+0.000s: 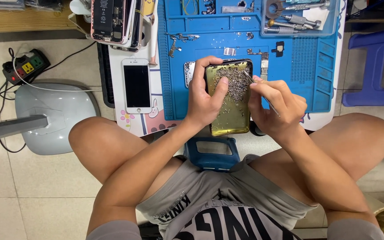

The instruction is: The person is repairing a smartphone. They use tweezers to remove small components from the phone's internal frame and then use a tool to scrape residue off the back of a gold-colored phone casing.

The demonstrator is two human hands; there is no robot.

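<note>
I see a gold tin point(227, 120) with a heap of silvery grey screws point(236, 82) in it, lying on a bright blue mat point(325, 71). Beside the mat lies a white phone point(136, 85) with a black screen. The stool point(376, 62) at my right is deep blue. The floor tiles point(36, 186) are pale beige, and the power strip point(25, 66) is black with red, yellow and green sockets. My shirt point(218, 213) is grey with black and white lettering.

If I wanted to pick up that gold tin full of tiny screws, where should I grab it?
Probably by the two long sides of the gold tin, near its bare lower end, coming from the front edge. It lies flat and open, so keep it level: the loose screws heap at the far end, where the left hand steadies it.
</note>
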